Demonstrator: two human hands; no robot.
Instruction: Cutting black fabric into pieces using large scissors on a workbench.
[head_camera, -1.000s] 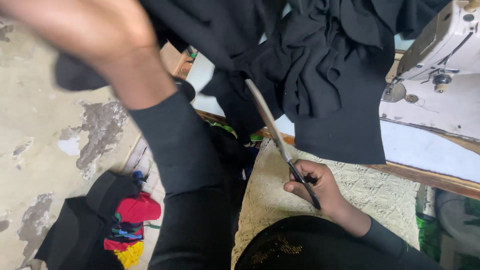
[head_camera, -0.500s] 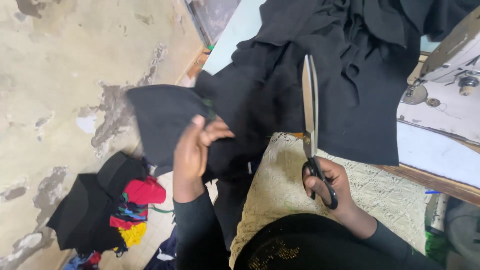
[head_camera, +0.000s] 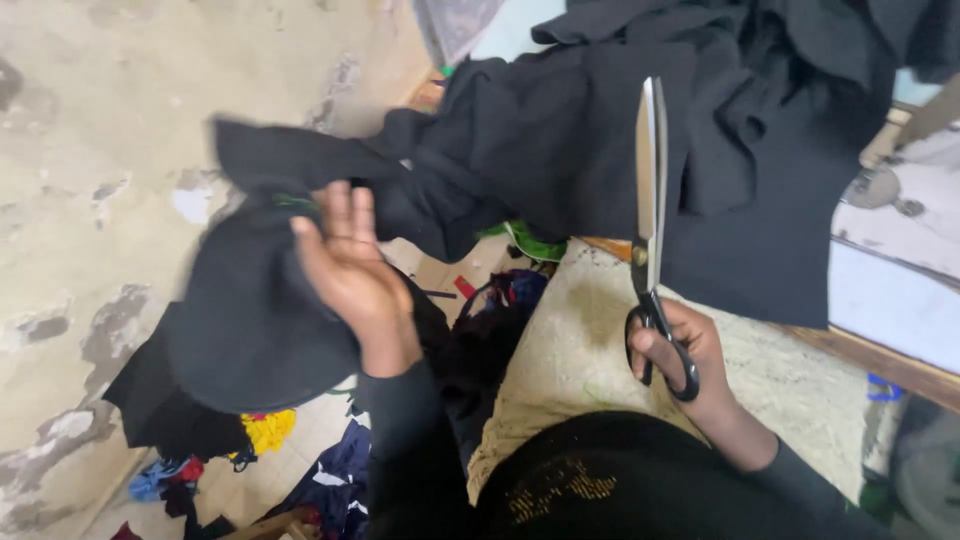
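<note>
Black cloth (head_camera: 560, 150) fills the top of my view, a big bunched heap draped over the table edge (head_camera: 880, 355), one end trailing out to the left over the floor. My left hand (head_camera: 350, 270) is up against that trailing end, palm toward me, fingers straight and together; the fabric lies behind and around the palm, blurred, so I cannot tell whether the thumb is pinching it or the hand is only pressing flat against it. My right hand (head_camera: 685, 355) is clenched through the black loops of the scissors (head_camera: 650, 200), and I have them standing almost upright, blades pressed together, tip pointing away from me, laid right in front of the hanging cloth. The blades overlap the fabric in my view; whether they touch it I cannot say. Below the scissors sits a pale cream textured cloth (head_camera: 590, 350) over my lap. At the far right, the white sewing machine body (head_camera: 900, 200) on the table. Down on the cracked concrete floor (head_camera: 90, 150), left, a scatter of fabric scraps (head_camera: 265, 430), yellow, red, blue and black.
</note>
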